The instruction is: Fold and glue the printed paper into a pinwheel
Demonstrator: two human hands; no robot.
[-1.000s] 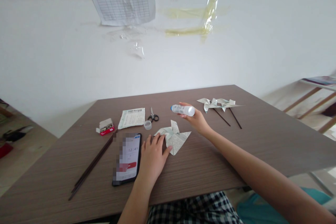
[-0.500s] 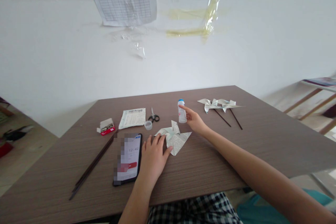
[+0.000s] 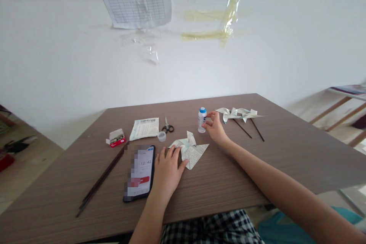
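Note:
My left hand [image 3: 167, 166] lies spread over the left side of a folded printed-paper pinwheel [image 3: 193, 155], pressing it on the table. Its thumb rests near the pinwheel's lower point. At the upper right, my right hand [image 3: 216, 129] is curled at the right side of a small white bottle with a blue cap [image 3: 201, 121]. The thumb overlaps the bottle's front, and the other fingertips meet its right edge, partly hidden. The bottle stands upright behind the pinwheel.
Two finished-looking pinwheels on dark sticks [image 3: 243, 114] lie at the right. Leftward are a phone [image 3: 140, 175], dark sticks [image 3: 101, 177], a small red-white box [image 3: 116, 138], a paper packet [image 3: 144, 128], scissors [image 3: 168, 126] and a clear cap [image 3: 161, 136]. A wall rises behind the table [image 3: 228, 183].
The bottle has shifted slightly right and its label has turned. My right hand has changed from a stretched index finger to curled fingers at the bottle. My left hand has stayed put.

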